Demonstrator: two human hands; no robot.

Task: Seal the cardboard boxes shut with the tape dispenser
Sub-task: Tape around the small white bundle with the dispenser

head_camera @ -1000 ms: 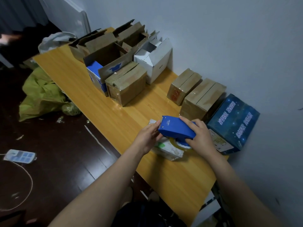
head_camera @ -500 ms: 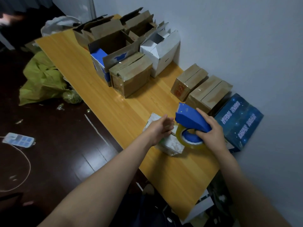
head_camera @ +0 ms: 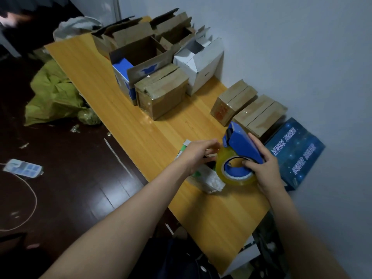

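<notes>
Right hand [head_camera: 263, 170] grips the blue tape dispenser [head_camera: 241, 144] from behind, thumb against the hub of the tape roll [head_camera: 235, 175], and holds it raised above the near part of the table [head_camera: 211, 218]. Left hand [head_camera: 198, 154] holds nothing, its fingers loosely extended toward the front of the roll; we cannot tell whether they touch the tape.

Under both hands lies a small white-and-green box [head_camera: 207, 179], largely hidden. We take it to be the piece in hand, and we judge three risks:

- **Lost tape end:** a loose end may fall back onto the roll or cling to the left fingers, so that the strip starts creased.
- **Cutter edge:** the dispenser's nose points toward the left hand, and reaching across it could nick a fingertip.
- **Unheld box:** the small box looks light and neither hand steadies it, so pressure from the dispenser may slide or tip it and the strip would miss the seam.

Farther along the wall, two brown boxes [head_camera: 233, 101] seem closed, while the open boxes [head_camera: 141, 51] at the far end have yet to be sealed.
</notes>
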